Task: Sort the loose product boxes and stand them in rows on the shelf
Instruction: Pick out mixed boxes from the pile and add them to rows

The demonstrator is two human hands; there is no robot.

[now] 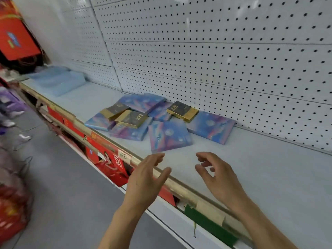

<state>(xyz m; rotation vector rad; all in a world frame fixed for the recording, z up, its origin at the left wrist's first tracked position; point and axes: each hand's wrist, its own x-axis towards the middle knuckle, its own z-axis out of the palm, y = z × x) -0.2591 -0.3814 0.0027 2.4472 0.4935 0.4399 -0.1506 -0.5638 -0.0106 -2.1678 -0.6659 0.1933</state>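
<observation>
A loose heap of flat boxes lies on the pale shelf (260,169), against the pegboard back. Several are blue and purple; the nearest one (169,137) lies flat at the front of the heap and another (211,127) sits to its right. Three dark boxes with gold ends lie on top: one at the left (115,110), one in the middle (133,119), one at the right (182,110). My left hand (147,175) hovers over the shelf's front edge, fingers apart and empty. My right hand (215,173) hovers above the shelf just short of the nearest box, fingers curled apart, holding nothing.
A white pegboard wall (215,51) backs the shelf. A pale blue stack (57,79) lies at the shelf's far left. A gold price rail (179,187) runs along the front edge. Red packages (111,168) fill the shelf below. A red bag (16,36) hangs top left.
</observation>
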